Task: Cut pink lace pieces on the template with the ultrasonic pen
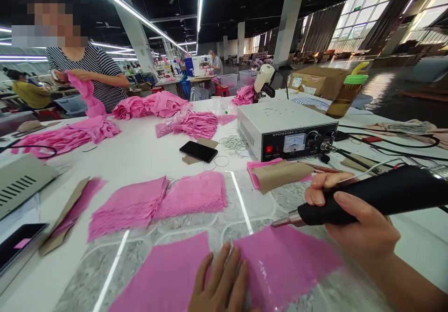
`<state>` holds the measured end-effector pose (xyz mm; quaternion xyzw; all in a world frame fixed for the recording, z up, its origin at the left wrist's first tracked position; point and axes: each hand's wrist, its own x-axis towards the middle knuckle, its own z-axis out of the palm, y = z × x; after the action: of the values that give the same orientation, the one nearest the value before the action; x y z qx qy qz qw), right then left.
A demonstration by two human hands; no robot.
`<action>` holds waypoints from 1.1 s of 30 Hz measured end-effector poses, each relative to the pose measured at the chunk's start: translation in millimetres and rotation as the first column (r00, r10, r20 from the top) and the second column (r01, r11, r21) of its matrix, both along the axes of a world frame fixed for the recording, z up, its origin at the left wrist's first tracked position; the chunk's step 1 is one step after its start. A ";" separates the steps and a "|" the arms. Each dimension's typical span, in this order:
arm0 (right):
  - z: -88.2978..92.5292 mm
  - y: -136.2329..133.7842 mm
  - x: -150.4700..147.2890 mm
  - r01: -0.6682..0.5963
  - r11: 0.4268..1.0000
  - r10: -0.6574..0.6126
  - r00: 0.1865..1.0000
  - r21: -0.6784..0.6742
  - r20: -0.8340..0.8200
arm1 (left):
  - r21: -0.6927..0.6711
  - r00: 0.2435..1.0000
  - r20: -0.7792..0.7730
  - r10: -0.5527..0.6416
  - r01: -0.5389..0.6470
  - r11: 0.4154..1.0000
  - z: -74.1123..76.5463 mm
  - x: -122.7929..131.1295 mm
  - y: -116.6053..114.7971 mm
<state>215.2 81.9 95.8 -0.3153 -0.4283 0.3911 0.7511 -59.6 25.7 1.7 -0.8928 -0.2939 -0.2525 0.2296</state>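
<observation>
My left hand (pixel 221 281) lies flat with fingers spread, touching the inner edges of two pink fabric pieces: a left piece (pixel 164 274) and a right piece (pixel 292 260) that looks partly glossy. In my right hand (pixel 367 237) is a black handheld cutter (pixel 381 193) with a cable, probably ultrasonic. Its metal tip (pixel 289 219) points left, at the top edge of the right piece; whether it touches I cannot tell. Beneath the fabric is a grey marbled mat (pixel 115 265). Beyond my hands lie a left stack (pixel 129 204) and a right stack (pixel 196 193) of pink fabric.
A control box (pixel 290 130) with a dial and lit red switch stands ahead, cables running right. Nearby are a phone (pixel 198 151), elastic loops (pixel 233 145), folded brown card (pixel 283 174) and a bottle (pixel 346 95). Across the table, a person in stripes (pixel 89 64) handles pink fabric.
</observation>
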 end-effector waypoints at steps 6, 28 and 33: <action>1.1 0.4 -5.5 -0.028 0.999 0.028 1.000 -0.031 0.005 | -0.003 1.000 -0.021 0.019 -0.019 1.000 2.0 0.6 -1.1; 3.6 3.8 12.8 0.068 0.998 -0.068 0.998 0.010 0.013 | -0.064 0.987 0.136 0.090 -0.082 0.995 -16.3 7.5 -6.2; 3.1 4.7 10.4 0.064 0.998 -0.065 0.997 0.020 0.037 | -0.078 0.986 0.134 0.096 -0.086 0.993 -15.5 7.0 -6.9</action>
<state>225.6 86.6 98.9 -0.3293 -0.4355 0.3567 0.7581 -52.5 18.8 -13.8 -0.8666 -0.3585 -0.2921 0.1876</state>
